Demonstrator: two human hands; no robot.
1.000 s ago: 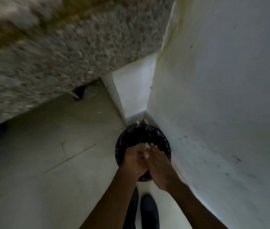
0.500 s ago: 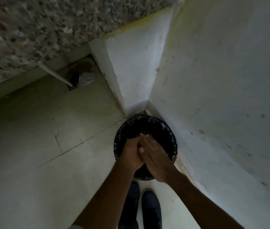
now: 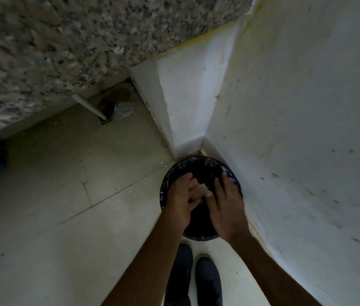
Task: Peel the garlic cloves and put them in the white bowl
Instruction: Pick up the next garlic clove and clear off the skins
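Note:
Both my hands hang over a round black bin lined with a black bag, standing in the corner of the floor. My left hand has its fingers curled around pale papery garlic skins. A small gap separates it from my right hand, which is flat with its fingers spread above the bin's right side. The skins sit in that gap. No garlic cloves and no white bowl are in view.
A speckled granite counter overhangs at upper left. A white wall rises on the right and a white pillar stands behind the bin. Beneath the counter are a white pipe and a plastic bag. My dark shoes stand on the tiled floor.
My hands were pressed together over the bin; now they have parted and the right hand's fingers have spread. The view has steadied and shifted slightly.

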